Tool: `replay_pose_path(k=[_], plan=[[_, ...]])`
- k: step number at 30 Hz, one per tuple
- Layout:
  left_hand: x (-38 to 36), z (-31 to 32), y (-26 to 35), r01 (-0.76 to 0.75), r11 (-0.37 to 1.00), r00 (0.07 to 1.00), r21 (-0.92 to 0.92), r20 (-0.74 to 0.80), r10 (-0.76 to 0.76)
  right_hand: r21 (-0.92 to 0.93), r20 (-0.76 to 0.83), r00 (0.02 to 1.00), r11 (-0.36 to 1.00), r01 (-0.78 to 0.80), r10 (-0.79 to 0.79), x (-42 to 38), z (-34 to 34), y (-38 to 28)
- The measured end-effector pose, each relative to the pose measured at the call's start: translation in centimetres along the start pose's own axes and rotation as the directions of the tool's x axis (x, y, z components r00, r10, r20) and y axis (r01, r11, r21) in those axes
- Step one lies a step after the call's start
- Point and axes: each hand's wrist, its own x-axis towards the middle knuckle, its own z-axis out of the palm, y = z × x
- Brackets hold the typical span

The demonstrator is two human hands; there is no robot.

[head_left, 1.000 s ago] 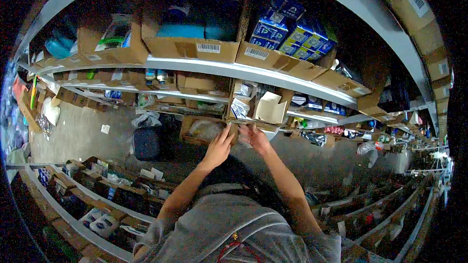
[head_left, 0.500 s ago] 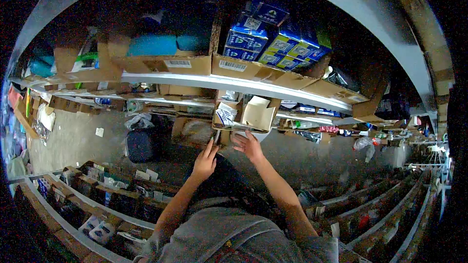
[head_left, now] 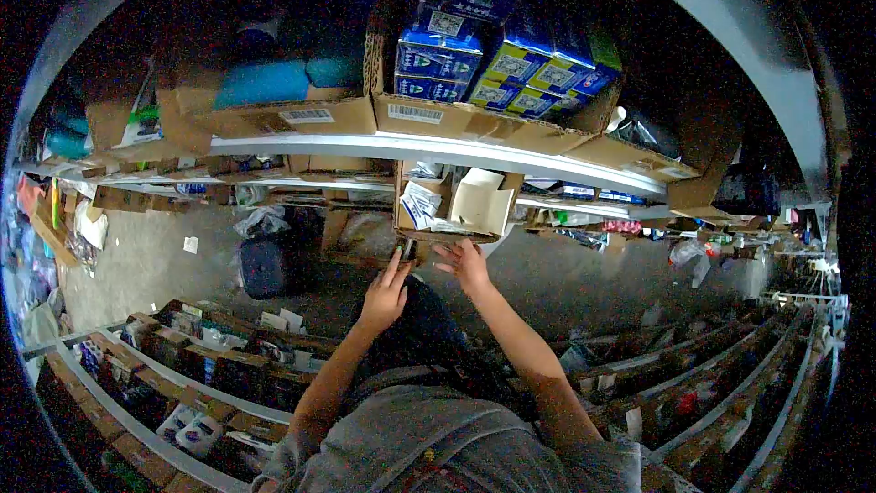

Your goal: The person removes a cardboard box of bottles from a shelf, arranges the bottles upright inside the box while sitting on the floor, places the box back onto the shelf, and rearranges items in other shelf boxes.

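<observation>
A small cardboard box (head_left: 500, 236) sits on the shelf in front of me. Inside it are white packets with blue print (head_left: 421, 204) and a cream-coloured open carton (head_left: 482, 200). My right hand (head_left: 467, 268) is at the box's front edge, fingers apart and pointing left, with nothing visible in it. Lower and to the left, my left hand (head_left: 384, 299) reaches up with its fingers stretched out, the tips just below the box's left corner. No item shows in that hand either.
On the upper shelf, a cardboard tray (head_left: 484, 121) holds blue boxes (head_left: 440, 55) beside blue-and-yellow ones. Teal items (head_left: 263, 84) fill the tray to its left. A dark stool-like block (head_left: 262, 267) stands on the floor (head_left: 137, 260). Behind me run more loaded shelves (head_left: 196, 347).
The view has shifted slightly, so the upper shelf sits a little higher and further left. Both hands stay near the box's front edge with fingers still extended. The box's contents look the same.
</observation>
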Motion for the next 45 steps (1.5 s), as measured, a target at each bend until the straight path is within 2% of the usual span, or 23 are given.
replay_pose_path(k=[2, 5, 8, 11, 16, 18, 25, 30, 39, 41, 43, 44, 45], plan=[[0.1, 0.1, 0.2, -0.029, 0.999, 0.999, 0.024, -0.039, 0.03, 0.037, -0.007, 0.999, 0.999, 0.034, -0.033, -0.1, 0.0, 0.0], [0.3, 0.3, 0.3, -0.019, 1.0, 1.0, 0.024, -0.021, 0.019, 0.047, -0.074, 0.997, 0.999, 0.022, -0.019, -0.1, -0.1, 0.5], [0.2, 0.4, 0.4, 0.004, 1.0, 1.0, 0.004, 0.007, -0.004, 0.111, -0.068, 0.998, 0.994, 0.013, -0.005, -0.9, 0.3, 0.8], [0.1, 0.5, 0.2, -0.015, 1.0, 1.0, 0.016, -0.001, 0.015, 0.086, -0.012, 1.0, 0.996, 0.013, -0.012, -1.3, -0.1, 1.8], [-0.5, 0.4, -0.1, -0.028, 0.999, 1.0, 0.02, 0.011, 0.028, 0.108, -0.085, 0.996, 0.994, -0.002, 0.011, -1.9, 0.2, 2.5], [-0.7, 0.4, 0.0, -0.016, 1.0, 0.999, 0.003, 0.031, 0.016, 0.088, -0.004, 1.0, 0.996, 0.01, -0.009, -2.2, 0.0, 2.4], [-0.9, 0.6, -0.1, -0.028, 1.0, 1.0, -0.014, -0.008, 0.028, 0.11, -0.005, 0.999, 0.993, -0.042, 0.042, -1.8, -0.6, 3.1], [-0.7, 0.5, -0.1, -0.033, 0.999, 0.999, 0.021, -0.019, 0.033, 0.104, 0.072, 0.997, 0.994, 0.034, -0.042, -1.4, -0.9, 3.3], [-1.0, -0.7, 0.7, 0.009, 1.0, 0.997, 0.012, -0.077, -0.008, 0.107, 0.025, 0.999, 0.994, 0.03, -0.033, -1.4, -0.3, 1.8], [-1.3, -0.6, 0.4, 0.005, 1.0, 0.994, 0.029, -0.112, -0.001, 0.135, 0.087, 0.995, 0.99, 0.04, -0.052, 0.4, -1.2, 1.8], [-1.5, -0.4, -0.1, 0.011, 0.999, 0.991, 0.037, -0.133, -0.006, 0.078, 0.08, 0.987, 0.988, 0.136, -0.142, 1.7, -0.9, 0.6], [-1.6, -0.5, -0.3, 0.015, 0.999, 0.989, 0.042, -0.145, -0.009, 0.201, 0.038, 0.984, 0.966, 0.16, -0.171, 2.5, -0.6, 0.1], [-1.8, -0.6, -0.4, 0.021, 0.999, 0.988, 0.044, -0.155, -0.014, 0.222, 0.04, 0.962, 0.941, 0.255, -0.27, 4.1, -1.0, 0.2]])
